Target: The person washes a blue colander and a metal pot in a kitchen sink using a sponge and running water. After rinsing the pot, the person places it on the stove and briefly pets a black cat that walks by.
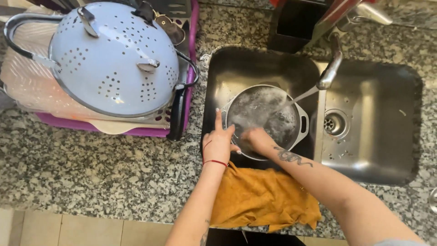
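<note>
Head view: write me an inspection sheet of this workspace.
Surface: speckled granite counter around a double steel sink.
Job's things: round metal pot in the left basin, wet, water streaming in from the tap.
Clutter: mustard cloth over the counter edge; upturned pale blue colander on a purple drying rack.
Grippers: left hand on the pot rim, one finger raised; right hand inside the pot, fingers hidden, what it holds cannot be told.
Cables: nothing seen.
Surroundings: tiled floor below.
</note>
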